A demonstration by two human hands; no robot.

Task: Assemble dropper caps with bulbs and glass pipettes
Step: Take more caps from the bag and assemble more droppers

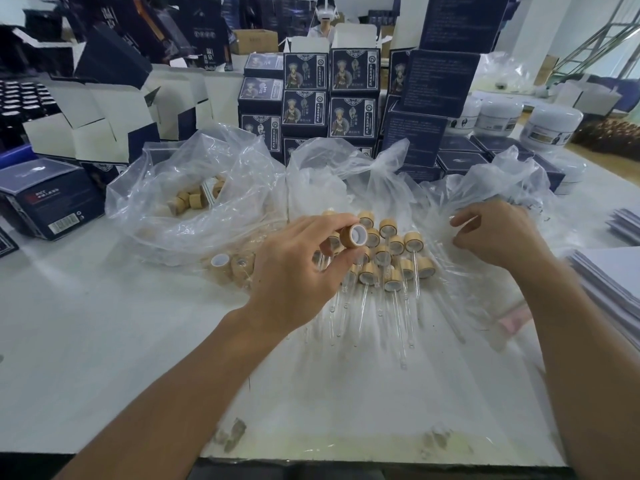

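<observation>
Bamboo dropper cap (351,236) sits pinched between left hand (298,271) thumb and fingertips, light, rigid, best held by its rim; right hand (498,233), fingers curled, empty, hovers at three o'clock over fragile, slippery glass pipettes (398,306).

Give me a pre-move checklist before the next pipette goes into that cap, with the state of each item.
1. Cap held: ok. The left hand pinches a bamboo cap between thumb and fingers.
2. Cap opening exposed: ok. Its white inside faces the camera.
3. Bulb already seated in that cap: cannot tell.
4. Right hand free to pick: ok, as far as shows. It hovers over the clear plastic bag with nothing visible in its curled fingers.
5. Loose pipette within reach: cannot tell. The glass pipettes that show belong to the pile of assembled droppers.
6. Cap supply: ok. More caps sit in the left bag.
</observation>
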